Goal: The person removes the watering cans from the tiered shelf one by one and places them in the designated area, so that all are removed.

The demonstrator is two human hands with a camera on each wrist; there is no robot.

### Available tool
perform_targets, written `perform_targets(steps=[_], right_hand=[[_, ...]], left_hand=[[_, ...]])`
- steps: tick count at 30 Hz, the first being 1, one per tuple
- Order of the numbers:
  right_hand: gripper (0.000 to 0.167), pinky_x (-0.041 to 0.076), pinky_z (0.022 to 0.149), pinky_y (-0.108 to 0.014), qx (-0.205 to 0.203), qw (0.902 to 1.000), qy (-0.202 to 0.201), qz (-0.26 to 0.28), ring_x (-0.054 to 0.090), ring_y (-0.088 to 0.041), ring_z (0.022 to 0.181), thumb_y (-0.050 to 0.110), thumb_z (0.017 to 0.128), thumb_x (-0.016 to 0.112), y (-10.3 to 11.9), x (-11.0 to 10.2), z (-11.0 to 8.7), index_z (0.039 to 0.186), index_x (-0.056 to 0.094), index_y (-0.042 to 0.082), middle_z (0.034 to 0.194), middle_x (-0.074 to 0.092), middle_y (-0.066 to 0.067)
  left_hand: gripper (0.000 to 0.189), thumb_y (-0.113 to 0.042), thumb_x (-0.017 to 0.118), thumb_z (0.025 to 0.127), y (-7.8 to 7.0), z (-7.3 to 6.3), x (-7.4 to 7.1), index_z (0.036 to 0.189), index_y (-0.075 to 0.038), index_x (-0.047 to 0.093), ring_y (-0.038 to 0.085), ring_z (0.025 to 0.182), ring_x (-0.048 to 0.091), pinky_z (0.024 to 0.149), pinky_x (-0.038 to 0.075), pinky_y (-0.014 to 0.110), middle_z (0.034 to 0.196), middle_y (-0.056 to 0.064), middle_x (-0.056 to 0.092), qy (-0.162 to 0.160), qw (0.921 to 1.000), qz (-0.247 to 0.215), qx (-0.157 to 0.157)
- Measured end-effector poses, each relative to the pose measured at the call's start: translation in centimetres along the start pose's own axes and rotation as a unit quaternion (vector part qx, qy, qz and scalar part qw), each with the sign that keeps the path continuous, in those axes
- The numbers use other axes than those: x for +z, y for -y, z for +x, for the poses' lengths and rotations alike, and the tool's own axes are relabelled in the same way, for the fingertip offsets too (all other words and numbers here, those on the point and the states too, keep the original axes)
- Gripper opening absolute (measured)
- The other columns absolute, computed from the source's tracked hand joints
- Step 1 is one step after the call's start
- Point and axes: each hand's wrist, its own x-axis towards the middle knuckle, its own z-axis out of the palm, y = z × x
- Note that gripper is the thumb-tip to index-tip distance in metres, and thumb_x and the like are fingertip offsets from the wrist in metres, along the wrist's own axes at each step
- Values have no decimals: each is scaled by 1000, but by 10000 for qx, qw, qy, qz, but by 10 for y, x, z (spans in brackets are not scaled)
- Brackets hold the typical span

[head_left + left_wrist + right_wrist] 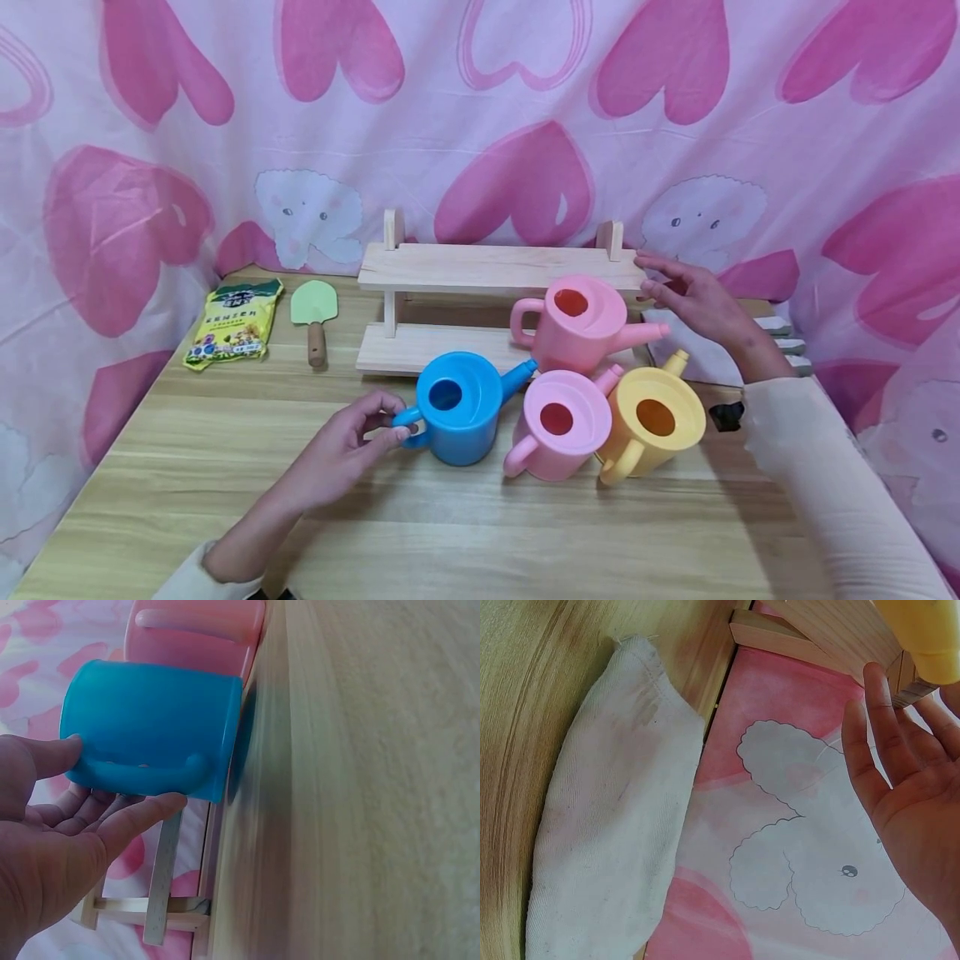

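My left hand (pixel 348 446) is at the handle of a blue watering can (pixel 468 433), fingers curled round it; in the left wrist view the thumb and fingers also lie about this handle. The can's spout points right. Beside it stand a light pink watering can (pixel 555 458) and a yellow watering can (pixel 652 454), side by side. A darker pink watering can (pixel 577 342) is behind them, overlapping the shelf's lower board. My right hand (pixel 693 304) touches the right end of the two-tier wooden shelf (pixel 487 267), its fingers loosely extended and holding nothing.
A yellow printed bag (pixel 234 323) and a green-bladed trowel (pixel 315 304) lie at the table's back left. White cloth gloves (pixel 615 810) lie at the back right, beside the shelf. A pink heart-print curtain (pixel 510 183) hangs behind the table.
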Motion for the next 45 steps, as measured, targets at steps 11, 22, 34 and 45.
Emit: perform_targets(steps=[11, 22, 34, 45], right_hand=[[53, 54, 83, -17, -22, 10000, -6, -33, 67, -14, 102, 29, 106, 61, -2, 1, 0, 155, 48, 15, 152, 50, -12], [53, 55, 83, -18, -30, 10000, -9, -67, 67, -26, 106, 29, 106, 61, -1, 1, -1, 155, 48, 14, 152, 49, -14], [52, 55, 83, -20, -49, 10000, 13, 10, 66, -36, 109, 20, 105, 62, -2, 0, -1, 154, 48, 10, 152, 49, -17], [52, 55, 83, -18, -19, 10000, 27, 26, 66, -37, 110, 21, 105, 62, -1, -1, -1, 155, 47, 11, 153, 49, -15]], left_hand=[[20, -15, 65, 104, 6, 2, -1, 118, -3, 59, 32, 111, 64, 93, 55, 31, 117, 15, 62, 97, 9999, 51, -8], [17, -13, 65, 103, 7, 5, -2, 119, -10, 60, 31, 116, 62, 98, 53, 31, 120, 13, 63, 205, 9993, 298, -21], [16, -10, 65, 103, 7, 5, -3, 118, -11, 61, 31, 117, 60, 104, 50, 48, 120, 13, 63, 192, 9989, 431, 6], [22, -17, 66, 103, 2, 7, -11, 123, -9, 61, 32, 120, 60, 100, 53, 36, 121, 9, 61, 333, 9970, 593, 357]])
